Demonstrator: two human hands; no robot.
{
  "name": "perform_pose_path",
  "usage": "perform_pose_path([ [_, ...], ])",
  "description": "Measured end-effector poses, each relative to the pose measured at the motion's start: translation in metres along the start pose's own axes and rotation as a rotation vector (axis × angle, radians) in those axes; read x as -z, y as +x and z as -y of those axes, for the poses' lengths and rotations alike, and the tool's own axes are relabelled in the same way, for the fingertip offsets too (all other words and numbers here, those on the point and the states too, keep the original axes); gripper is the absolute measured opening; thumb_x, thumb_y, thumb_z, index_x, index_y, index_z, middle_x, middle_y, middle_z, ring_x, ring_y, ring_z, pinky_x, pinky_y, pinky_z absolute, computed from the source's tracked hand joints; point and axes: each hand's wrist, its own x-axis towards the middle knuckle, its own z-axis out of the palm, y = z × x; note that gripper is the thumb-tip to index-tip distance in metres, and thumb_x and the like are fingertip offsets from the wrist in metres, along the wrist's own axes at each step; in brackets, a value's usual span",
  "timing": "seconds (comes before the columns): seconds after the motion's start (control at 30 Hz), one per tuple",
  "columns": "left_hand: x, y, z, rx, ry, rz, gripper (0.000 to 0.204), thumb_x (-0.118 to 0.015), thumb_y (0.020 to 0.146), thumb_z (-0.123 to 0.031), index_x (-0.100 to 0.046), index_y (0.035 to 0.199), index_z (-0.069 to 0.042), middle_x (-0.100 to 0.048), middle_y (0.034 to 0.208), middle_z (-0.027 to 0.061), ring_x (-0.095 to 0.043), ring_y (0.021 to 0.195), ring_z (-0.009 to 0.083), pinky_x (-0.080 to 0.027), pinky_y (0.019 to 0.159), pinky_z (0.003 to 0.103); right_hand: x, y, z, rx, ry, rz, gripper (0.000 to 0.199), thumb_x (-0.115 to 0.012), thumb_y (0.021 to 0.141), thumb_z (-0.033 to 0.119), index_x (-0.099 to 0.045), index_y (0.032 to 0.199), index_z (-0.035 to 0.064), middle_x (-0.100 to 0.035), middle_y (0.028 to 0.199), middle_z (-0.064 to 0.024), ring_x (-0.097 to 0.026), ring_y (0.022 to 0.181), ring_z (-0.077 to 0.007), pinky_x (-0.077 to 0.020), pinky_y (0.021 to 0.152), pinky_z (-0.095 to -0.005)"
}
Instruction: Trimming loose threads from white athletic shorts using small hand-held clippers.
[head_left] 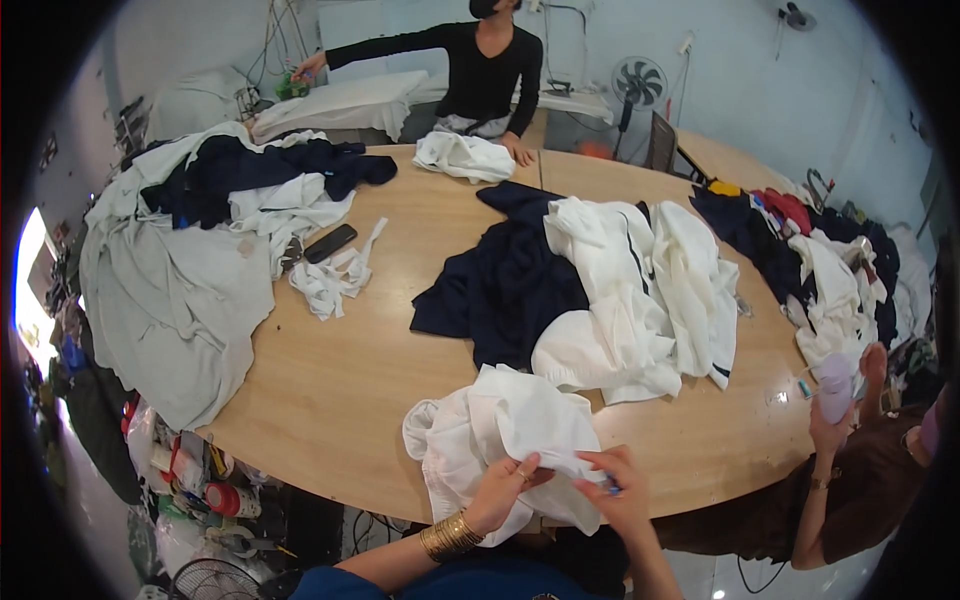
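**Both hands on the white garment at the table's near edge**

A broad oval wooden table fills a pale-walled room, a fan standing at the back. Heaps everywhere: a grey sheet spilling off the left side, a dark navy cloth mid-table with white garments piled beside it, a black phone further left. A person in black leans in across the table. Nearest us, the white garment lies bunched at the edge; the left hand pinches its hem, the right hand closed on the fabric just beside, with something small and blue at its fingers.
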Motion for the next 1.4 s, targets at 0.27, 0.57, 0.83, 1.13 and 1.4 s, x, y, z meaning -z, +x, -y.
perform_pose_path([
  [0.27, 0.021, 0.000, -0.007, -0.289, 0.358, 0.097, 0.028, -0.049, 0.092, -0.020, -0.057, 0.110, 0.000, -0.063, 0.094, 0.0051, -0.057, 0.088, 0.0130, -0.044, 0.081, 0.027, -0.041, 0.029, 0.000, 0.169, -0.073, 0.176, 0.030, -0.068, 0.065, -0.002, -0.068, 0.093, 0.0096, -0.053, 0.076, -0.0059, -0.055, 0.069, -0.0195, -0.0438, 0.060, -0.0295],
  [0.57, 0.020, -0.010, -0.017, -0.522, 0.798, -0.041, 0.024, -0.049, 0.090, -0.019, -0.053, 0.099, 0.002, -0.061, 0.087, 0.0196, -0.059, 0.078, 0.0320, -0.045, 0.070, 0.037, -0.053, 0.028, -0.004, -0.201, 0.168, 0.179, 0.005, -0.066, 0.076, 0.002, -0.061, 0.078, 0.0008, -0.050, 0.065, 0.0029, -0.042, 0.057, -0.0049, -0.0306, 0.052, -0.0191],
  [0.83, 0.013, -0.004, -0.027, -0.520, 0.548, 0.043, 0.023, -0.056, 0.086, -0.012, -0.052, 0.103, 0.002, -0.063, 0.090, 0.0132, -0.062, 0.085, 0.0211, -0.047, 0.076, 0.032, -0.060, 0.030, -0.001, -0.006, -0.037, -0.016, 0.005, -0.065, 0.076, 0.004, -0.061, 0.076, 0.0009, -0.050, 0.062, 0.0029, -0.038, 0.058, -0.0049, -0.0322, 0.052, -0.0203],
  [1.13, 0.021, -0.006, -0.012, -0.482, 0.292, -0.147, 0.062, -0.062, 0.082, -0.006, -0.021, 0.128, -0.002, -0.060, 0.094, 0.0136, -0.061, 0.086, 0.0164, -0.048, 0.075, 0.027, -0.068, 0.028, -0.002, -0.241, 0.233, -0.056, 0.005, -0.064, 0.077, 0.004, -0.060, 0.076, 0.0009, -0.058, 0.065, -0.0001, -0.046, 0.060, -0.0052, -0.0376, 0.056, -0.0207],
  [1.4, 0.004, -0.004, -0.017, -0.562, 0.343, -0.105, 0.080, -0.061, 0.079, 0.004, -0.005, 0.136, -0.007, -0.061, 0.092, 0.0135, -0.061, 0.083, 0.0164, -0.049, 0.076, 0.028, -0.048, 0.026, -0.003, -0.292, 0.222, -0.080, 0.005, -0.065, 0.078, 0.007, -0.062, 0.078, 0.0034, -0.058, 0.067, 0.0023, -0.046, 0.057, -0.0032, -0.0364, 0.050, -0.0189],
])
